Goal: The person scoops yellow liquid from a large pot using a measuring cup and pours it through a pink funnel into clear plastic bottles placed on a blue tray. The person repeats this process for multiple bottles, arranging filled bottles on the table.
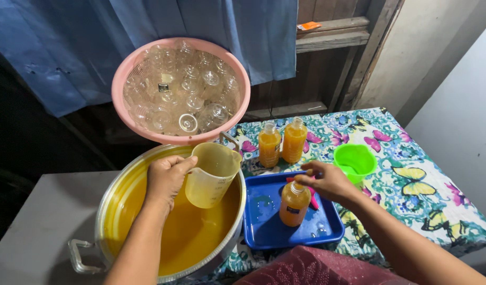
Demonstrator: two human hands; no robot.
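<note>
My left hand [166, 177] grips the handle of a translucent measuring jug [212, 175], held over a large metal pot [111, 211] of orange liquid. A filled orange bottle [294, 203] stands without a cap in a blue tray [264, 221]. My right hand [330, 182] hovers over that bottle's neck, fingers pinched near a red object lying behind it. Whether the fingers hold anything is hidden. Two more filled bottles [281, 141] stand on the butterfly-patterned tablecloth [427, 195] behind the tray.
A pink basket [127, 68] full of empty clear bottles rests against the pot's far rim. A green bowl [354, 161] sits right of the tray. Blue curtain and wooden shelves stand behind; a dark red cloth lies at the near edge.
</note>
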